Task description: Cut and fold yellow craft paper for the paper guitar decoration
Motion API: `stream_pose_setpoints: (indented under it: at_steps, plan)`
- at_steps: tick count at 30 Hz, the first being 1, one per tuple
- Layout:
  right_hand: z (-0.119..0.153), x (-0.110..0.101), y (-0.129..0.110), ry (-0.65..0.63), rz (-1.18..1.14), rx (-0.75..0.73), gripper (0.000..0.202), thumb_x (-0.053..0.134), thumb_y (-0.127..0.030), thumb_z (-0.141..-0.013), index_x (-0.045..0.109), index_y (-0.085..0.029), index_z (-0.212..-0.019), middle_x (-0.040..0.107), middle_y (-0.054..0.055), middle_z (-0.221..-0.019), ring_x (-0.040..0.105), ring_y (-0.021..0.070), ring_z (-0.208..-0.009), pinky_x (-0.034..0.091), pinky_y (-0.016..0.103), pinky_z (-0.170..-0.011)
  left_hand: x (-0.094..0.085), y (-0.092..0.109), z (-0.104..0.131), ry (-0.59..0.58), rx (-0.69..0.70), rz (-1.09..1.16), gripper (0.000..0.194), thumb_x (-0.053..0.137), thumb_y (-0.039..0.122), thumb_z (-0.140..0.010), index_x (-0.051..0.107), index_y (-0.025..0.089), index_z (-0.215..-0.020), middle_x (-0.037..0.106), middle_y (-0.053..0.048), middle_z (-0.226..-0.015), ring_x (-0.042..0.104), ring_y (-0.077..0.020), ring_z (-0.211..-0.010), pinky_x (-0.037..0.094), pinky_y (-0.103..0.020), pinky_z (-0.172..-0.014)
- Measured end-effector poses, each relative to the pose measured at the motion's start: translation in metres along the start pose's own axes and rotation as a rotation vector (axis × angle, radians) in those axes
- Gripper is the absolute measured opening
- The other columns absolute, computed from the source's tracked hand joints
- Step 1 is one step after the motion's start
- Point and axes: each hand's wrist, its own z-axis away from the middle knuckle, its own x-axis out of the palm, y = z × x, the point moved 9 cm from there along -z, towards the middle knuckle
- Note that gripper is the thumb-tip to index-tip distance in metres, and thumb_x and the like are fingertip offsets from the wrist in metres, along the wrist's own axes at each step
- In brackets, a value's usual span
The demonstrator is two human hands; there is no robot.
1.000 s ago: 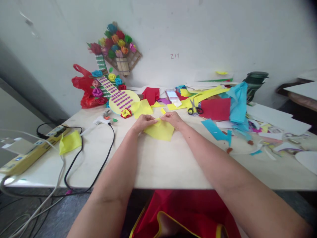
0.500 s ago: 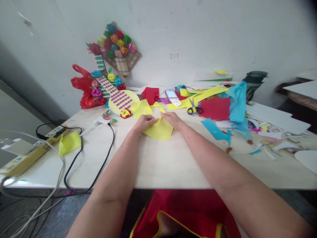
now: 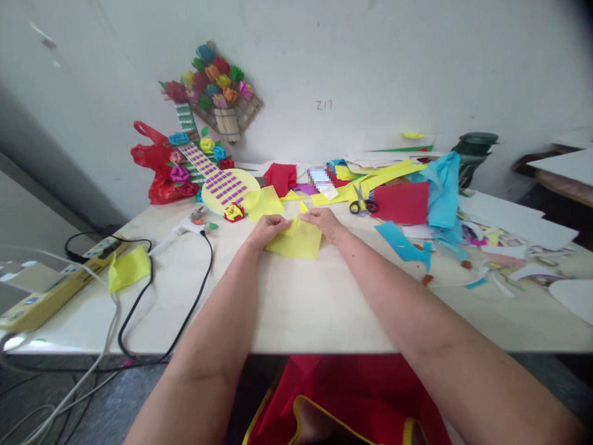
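Both hands pinch a piece of thin yellow crepe paper (image 3: pixel 296 243) just above the middle of the table. My left hand (image 3: pixel 269 230) grips its left upper edge, fingers pressed together. On the opposite side my right hand (image 3: pixel 324 222) holds the upper right corner between thumb and fingers. The top edge looks folded between the fingertips; its exact shape is too small to tell. Another yellow sheet (image 3: pixel 265 204) lies just beyond my left hand, beside a red and yellow paper flower (image 3: pixel 234 212). Scissors (image 3: pixel 362 201) rest past my right hand.
To the left are a white glue gun (image 3: pixel 188 227) with its black cord, a yellow power strip (image 3: pixel 55 290) and a yellow square (image 3: pixel 130 269). A paper guitar with flowers (image 3: pixel 227 186) leans at the back. Red paper (image 3: pixel 401 203), blue paper (image 3: pixel 445 191) and scraps cover the right.
The yellow paper's raised top corner has come down between my fingertips, and the fingers of both hands have shifted slightly. The rest of the table is unchanged.
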Motion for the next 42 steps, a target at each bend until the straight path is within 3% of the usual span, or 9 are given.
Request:
stream_pose_setpoints:
  at_steps: [7,12,18,23,26,32,42]
  plan:
    - [-0.003,-0.001,0.002,0.033,0.021,-0.011,0.025,0.07,-0.036,-0.05,0.065,-0.016,-0.064,0.061,-0.002,-0.057,0.055,0.0134,-0.056,0.044,0.027,-0.057,0.007,-0.004,0.002,-0.061,-0.069,0.101,0.033,0.062,0.045,-0.059,0.056,0.014,-0.066,0.053,0.002,-0.055,0.047,-0.0088,-0.045,0.034,-0.02,-0.041]
    - [-0.002,0.003,0.0,-0.01,0.024,-0.019,0.023,0.069,-0.034,-0.052,0.065,-0.016,-0.065,0.062,-0.001,-0.058,0.055,0.0126,-0.054,0.044,0.026,-0.056,0.008,0.001,0.004,-0.07,-0.034,0.075,0.032,0.062,0.044,-0.061,0.057,0.014,-0.07,0.055,0.001,-0.058,0.047,-0.0083,-0.047,0.033,-0.019,-0.042]
    - [0.001,0.004,-0.002,0.0,-0.047,-0.004,0.026,0.068,-0.038,-0.054,0.061,-0.015,-0.064,0.06,-0.001,-0.057,0.054,0.0123,-0.053,0.042,0.025,-0.053,-0.001,0.011,-0.002,0.01,0.111,-0.039,0.032,0.059,0.044,-0.064,0.055,0.013,-0.064,0.048,0.003,-0.054,0.04,-0.0052,-0.047,0.029,-0.017,-0.043]
    - [0.001,-0.008,0.004,0.119,-0.156,0.056,0.032,0.066,-0.044,-0.055,0.055,-0.015,-0.061,0.056,-0.002,-0.052,0.052,0.0108,-0.047,0.039,0.022,-0.044,-0.01,0.007,-0.005,0.113,0.079,-0.031,0.035,0.058,0.048,-0.063,0.054,0.013,-0.066,0.051,0.002,-0.055,0.042,-0.0065,-0.047,0.029,-0.018,-0.043]
    - [-0.001,-0.009,0.01,0.123,-0.166,0.086,0.031,0.068,-0.043,-0.054,0.054,-0.016,-0.06,0.057,-0.002,-0.052,0.051,0.0106,-0.045,0.038,0.022,-0.043,-0.012,0.007,-0.004,0.151,0.051,0.039,0.036,0.06,0.049,-0.061,0.055,0.014,-0.066,0.054,0.001,-0.057,0.045,-0.0075,-0.048,0.032,-0.019,-0.044]
    - [-0.004,0.004,0.017,-0.013,-0.239,0.092,0.026,0.073,-0.032,-0.052,0.062,-0.015,-0.069,0.065,0.002,-0.062,0.06,0.0164,-0.057,0.047,0.028,-0.056,-0.013,0.005,-0.004,0.179,0.018,0.184,0.036,0.064,0.048,-0.057,0.058,0.015,-0.07,0.059,-0.001,-0.062,0.05,-0.0099,-0.051,0.037,-0.02,-0.046]
    - [-0.005,0.001,0.014,0.02,-0.21,0.053,0.027,0.073,-0.029,-0.051,0.064,-0.014,-0.071,0.065,0.001,-0.062,0.06,0.0149,-0.058,0.048,0.027,-0.058,-0.01,0.006,-0.002,0.136,0.006,0.2,0.037,0.063,0.048,-0.059,0.056,0.014,-0.072,0.057,0.0,-0.061,0.049,-0.0087,-0.049,0.037,-0.02,-0.046]
